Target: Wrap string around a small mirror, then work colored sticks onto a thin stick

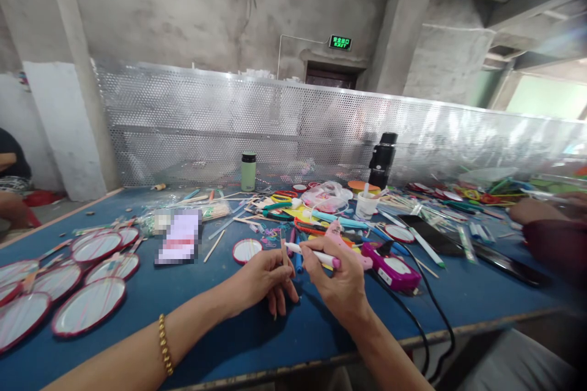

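Observation:
My left hand (268, 278) pinches a thin flat wooden stick (284, 249), holding it upright above the blue table. In my right hand (342, 278) is a white marker pen (321, 258) with a pink end, gripped as for writing. Its tip points left and meets or almost meets the stick; which of the two, I cannot tell. Just behind my hands lies a small round white disc with a red rim (247, 251). A pink tool (335, 233), partly hidden by my right hand, and a purple box (392, 267) with a black cable are to the right.
Several red-rimmed white discs (92, 305) cover the table's left side. A pixelated phone-like object (180, 237), pliers (279, 208), a white cup (367, 204), a green bottle (248, 172) and a black flask (383, 160) stand or lie farther back. Another person's sleeve (554, 244) is at right.

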`<state>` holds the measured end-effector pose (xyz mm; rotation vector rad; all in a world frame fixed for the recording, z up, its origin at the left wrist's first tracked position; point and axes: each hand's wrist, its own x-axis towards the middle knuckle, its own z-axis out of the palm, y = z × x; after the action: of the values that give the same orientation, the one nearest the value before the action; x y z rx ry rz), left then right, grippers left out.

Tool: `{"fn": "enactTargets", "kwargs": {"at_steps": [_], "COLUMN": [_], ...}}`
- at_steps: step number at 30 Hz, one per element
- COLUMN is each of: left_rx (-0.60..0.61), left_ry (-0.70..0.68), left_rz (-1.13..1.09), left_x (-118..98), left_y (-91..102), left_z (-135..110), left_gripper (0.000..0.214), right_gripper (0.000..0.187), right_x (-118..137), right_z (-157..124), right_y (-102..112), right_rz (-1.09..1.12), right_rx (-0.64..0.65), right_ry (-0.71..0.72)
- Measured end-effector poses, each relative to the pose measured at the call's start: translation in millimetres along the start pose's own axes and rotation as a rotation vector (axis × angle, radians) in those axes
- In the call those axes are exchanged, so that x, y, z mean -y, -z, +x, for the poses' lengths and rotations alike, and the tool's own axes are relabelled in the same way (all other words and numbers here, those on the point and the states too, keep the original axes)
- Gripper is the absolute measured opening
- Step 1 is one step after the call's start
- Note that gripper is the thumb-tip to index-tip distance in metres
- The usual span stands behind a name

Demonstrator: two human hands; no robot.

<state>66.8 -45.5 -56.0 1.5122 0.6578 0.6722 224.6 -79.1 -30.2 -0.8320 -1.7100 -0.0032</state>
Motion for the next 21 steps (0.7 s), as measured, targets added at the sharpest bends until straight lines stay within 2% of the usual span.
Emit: {"fn": "enactTargets", "kwargs": {"at_steps": [4,10,16,21], "left_rx": [0.003,-0.003,-0.004,0.004], "left_ry": [-0.008,0.005,0.007,0.015], "left_rz": [0.004,0.005,0.019,0.007], "left_x": [2.0,0.6,-2.5,-2.5], "left_y": [0.6,-0.3,-0.7,0.1], "left_z": [0.5,-0.7,-1.8,-0.9], "left_gripper": [0.032,0.032,0.032,0.033], "right_gripper": [0.011,0.010,0.012,0.011], "right_x": [-1.8,-1.2,-2.4,-1.8], "right_z": [0.0,0.4,-0.6,-0.4], "right_y": [-0.5,-0.5,-1.7,-1.2], "right_rz": [0.002,0.009,0.001,-0.002], "right_rx": [0.017,-0.033,0.013,-0.035], "right_ry": [-0.017,0.004,-0.019,0.004]}}
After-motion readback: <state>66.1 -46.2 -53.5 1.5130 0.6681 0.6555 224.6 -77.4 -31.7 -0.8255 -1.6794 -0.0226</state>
